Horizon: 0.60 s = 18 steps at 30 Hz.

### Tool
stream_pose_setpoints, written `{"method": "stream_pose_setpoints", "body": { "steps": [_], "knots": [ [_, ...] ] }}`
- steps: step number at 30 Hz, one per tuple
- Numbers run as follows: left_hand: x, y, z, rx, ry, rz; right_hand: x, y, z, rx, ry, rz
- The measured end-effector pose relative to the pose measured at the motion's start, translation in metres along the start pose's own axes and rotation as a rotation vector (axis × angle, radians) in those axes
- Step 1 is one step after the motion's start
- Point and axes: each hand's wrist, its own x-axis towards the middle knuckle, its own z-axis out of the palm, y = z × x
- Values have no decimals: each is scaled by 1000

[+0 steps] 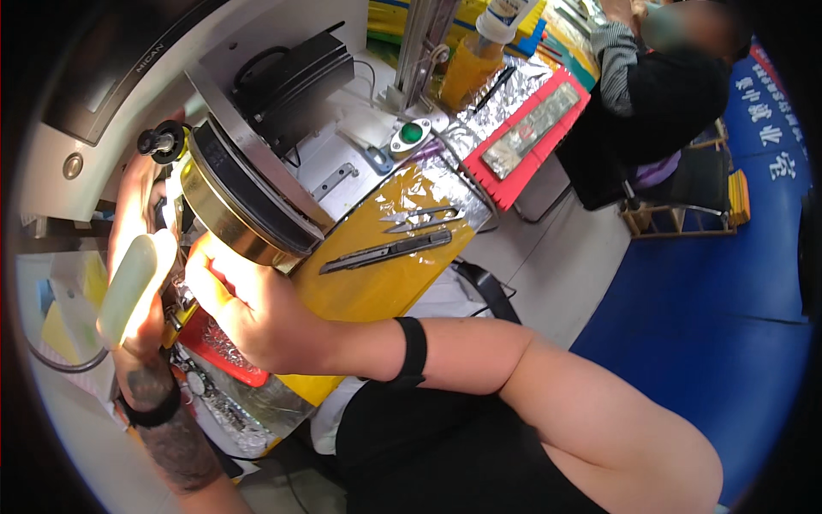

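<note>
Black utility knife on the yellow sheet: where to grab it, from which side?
Probably from above, pinching the long sides mid-handle. The utility knife lies flat on the yellow sheet, its slim tip pointing lower left, so hold the thicker upper-right half. The tweezers lie close above it; stay clear of them.

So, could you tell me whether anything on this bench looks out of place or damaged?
Nothing looks spilled or broken. The utility knife and tweezers lie loose on the yellow sheet, and the foil beneath is heavily crinkled.

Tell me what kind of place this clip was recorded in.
Most likely a small workshop or factory assembly bench. A bench-mounted machine with a brass-coloured ring sits at the person's hands, a utility knife and tweezers lie on a yellow foil-edged mat, and a co-worker sits nearby.
</note>
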Motion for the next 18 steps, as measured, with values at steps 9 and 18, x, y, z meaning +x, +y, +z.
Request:
{"method": "stream_pose_setpoints", "body": {
  "steps": [9, 18],
  "knots": [
    [-34, 25, 38, -3, 281, 266, -22, -17, -13, 192, -50, 76],
    [-37, 37, 40, -12, 260, 159, -25, -27, -16, 388, -111, 360]
  ]
}}
